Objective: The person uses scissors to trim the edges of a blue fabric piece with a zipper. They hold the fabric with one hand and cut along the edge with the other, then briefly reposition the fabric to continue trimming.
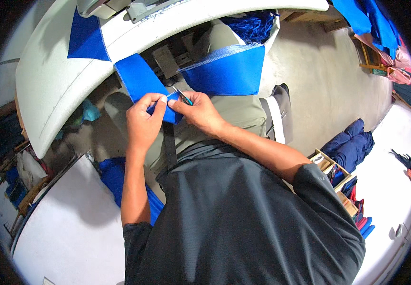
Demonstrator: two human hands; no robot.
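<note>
A blue fabric strip (136, 76) runs from the white table's edge down toward my lap, with a light stitched seam across its lower end. My left hand (144, 118) pinches that lower end, thumb on the seam. My right hand (198, 114) also grips the cloth, thumb pressed on it, while holding small teal-handled snips (185, 97), blades pointing up. Just beyond the hands, a stack of folded blue panels (222, 71) with stitched edges rests above my lap, beside blue thread scraps (248, 26). A triangular blue piece (84, 35) lies on the table at left.
The curved white table (53, 90) spans the top, with machine parts (134, 9) at its back. Blue and pink garments (381, 33) hang at upper right. Wooden compartments (329, 166) and dark-blue bundles (345, 147) are at right. White surfaces flank me, and blue cloth (110, 175) lies at left.
</note>
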